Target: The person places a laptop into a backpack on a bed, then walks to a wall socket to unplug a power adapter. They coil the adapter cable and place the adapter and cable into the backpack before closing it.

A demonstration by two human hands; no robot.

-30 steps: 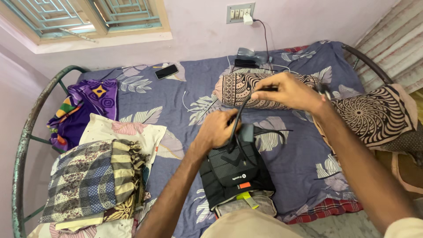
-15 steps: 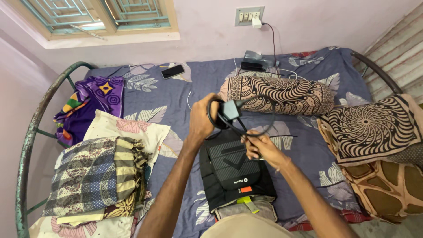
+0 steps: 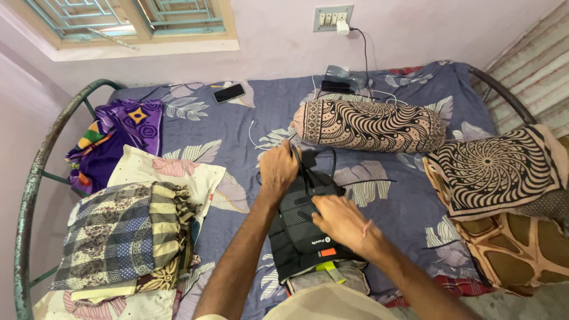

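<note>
at frame centre, the left hand (image 3: pixel 278 169) grips a black cable (image 3: pixel 303 169) while the right hand (image 3: pixel 339 220) presses on a black backpack (image 3: pixel 299 228) lying on the bed (image 3: pixel 237 127).

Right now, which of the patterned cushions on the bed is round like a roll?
The bolster lying across the bed beyond the hands; the swirl cushion at the right edge is flat and square.

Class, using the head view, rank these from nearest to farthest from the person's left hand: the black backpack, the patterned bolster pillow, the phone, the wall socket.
From the left hand:
1. Black backpack, directly below it, touching.
2. Patterned bolster pillow, to its right.
3. Phone, up by the bed's far edge.
4. Wall socket, on the wall above.
</note>
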